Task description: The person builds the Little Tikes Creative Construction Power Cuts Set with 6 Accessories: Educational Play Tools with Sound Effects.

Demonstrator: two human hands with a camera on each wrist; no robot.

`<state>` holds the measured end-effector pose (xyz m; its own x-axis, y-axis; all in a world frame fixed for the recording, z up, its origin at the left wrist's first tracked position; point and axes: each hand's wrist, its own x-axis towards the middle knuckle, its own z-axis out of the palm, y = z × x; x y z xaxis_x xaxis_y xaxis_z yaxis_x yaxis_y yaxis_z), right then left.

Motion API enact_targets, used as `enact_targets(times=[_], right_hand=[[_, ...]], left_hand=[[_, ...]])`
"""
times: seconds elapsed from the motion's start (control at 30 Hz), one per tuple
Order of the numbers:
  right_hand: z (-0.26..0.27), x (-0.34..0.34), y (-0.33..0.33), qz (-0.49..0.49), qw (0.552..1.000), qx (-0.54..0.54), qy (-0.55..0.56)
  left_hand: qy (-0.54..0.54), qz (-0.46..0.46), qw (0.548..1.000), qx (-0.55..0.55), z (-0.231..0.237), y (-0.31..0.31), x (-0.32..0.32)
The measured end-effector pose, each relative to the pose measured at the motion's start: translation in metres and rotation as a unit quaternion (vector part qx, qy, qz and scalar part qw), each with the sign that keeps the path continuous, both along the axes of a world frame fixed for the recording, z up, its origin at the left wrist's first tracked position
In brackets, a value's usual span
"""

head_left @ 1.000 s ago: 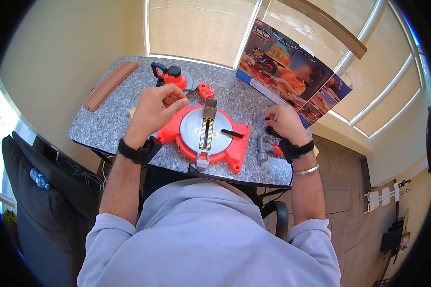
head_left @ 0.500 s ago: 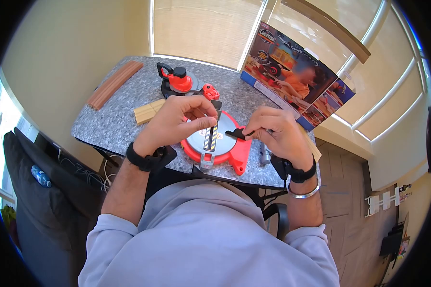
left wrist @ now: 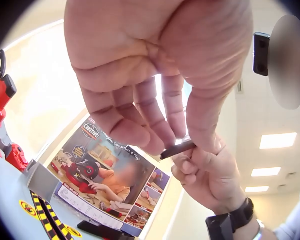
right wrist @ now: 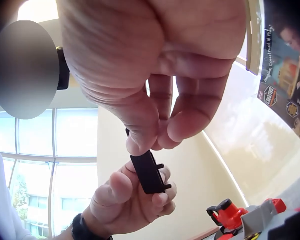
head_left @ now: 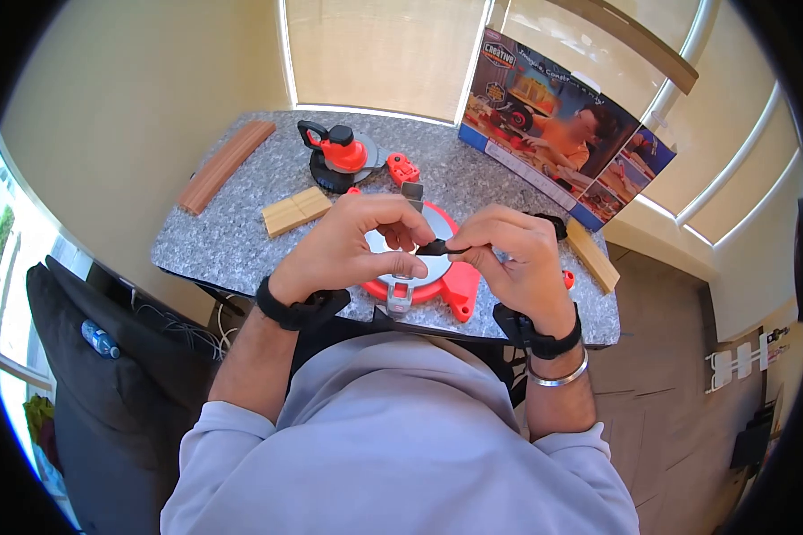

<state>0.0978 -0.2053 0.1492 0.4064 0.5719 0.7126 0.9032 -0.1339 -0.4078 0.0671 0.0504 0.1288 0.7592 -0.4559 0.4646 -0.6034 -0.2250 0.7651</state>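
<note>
Found a half-open left hand (head_left: 341, 245) of uncertain fingertip contact, a round-topped red-and-grey plastic base (head_left: 461, 290) already bearing one flat black plastic bar (left wrist: 102, 231), and, apparently unplaced above it, a slim black plastic pegged piece (right wrist: 147, 173) pinched in the right hand (head_left: 524, 267)

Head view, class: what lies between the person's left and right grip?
A small black plastic piece: the right grip pinches one end, and the other points toward the left grip. Both the head and right wrist views show it.
</note>
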Motion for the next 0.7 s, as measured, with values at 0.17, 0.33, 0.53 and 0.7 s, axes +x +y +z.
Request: enact_targets(times=[0.17, 0.33, 0.53, 0.7], right_hand=[[-0.007, -0.006, -0.005, -0.013, 0.999, 0.006, 0.051], [-0.013, -0.003, -0.002, -0.026, 0.996, 0.036, 0.081], [-0.012, 0.004, -0.013, -0.008, 0.995, 0.073, 0.068], [-0.01, 0.004, -0.018, -0.017, 0.995, 0.066, 0.076]], left_hand=[[0.012, 0.0, 1.0, 0.017, -0.006, -0.011, 0.003], [-0.025, 0.06, 0.996, 0.055, -0.002, -0.004, 0.007], [-0.003, 0.214, 0.976, 0.047, -0.007, 0.028, 0.015], [-0.097, 0.272, 0.932, 0.219, -0.024, 0.051, 0.033]])
